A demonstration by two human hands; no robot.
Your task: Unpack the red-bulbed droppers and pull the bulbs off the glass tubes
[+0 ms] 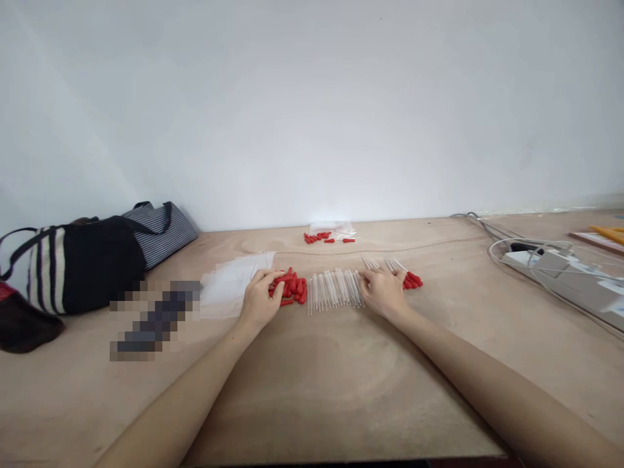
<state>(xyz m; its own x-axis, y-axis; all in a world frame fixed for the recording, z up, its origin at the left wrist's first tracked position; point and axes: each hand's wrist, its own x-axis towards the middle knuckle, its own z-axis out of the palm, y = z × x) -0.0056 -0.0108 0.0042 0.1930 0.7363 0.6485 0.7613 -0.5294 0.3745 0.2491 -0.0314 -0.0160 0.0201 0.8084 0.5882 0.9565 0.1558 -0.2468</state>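
Red rubber dropper bulbs lie in a pile at the middle of the table. My left hand is curled over the pile's left side, with red rubber showing between its thumb and fingers. Right of the pile, clear glass dropper tubes lie side by side in a row. My right hand has its thumb and fingers closed at the row's right end, on a glass tube. Behind and beside that hand are assembled droppers with red bulbs and pale pointed tips, partly hidden by it.
Clear plastic bags lie left of my left hand. More red bulbs sit near the wall with a small bag. A black bag and blurred dark item are at left. A white power strip with cables stands right.
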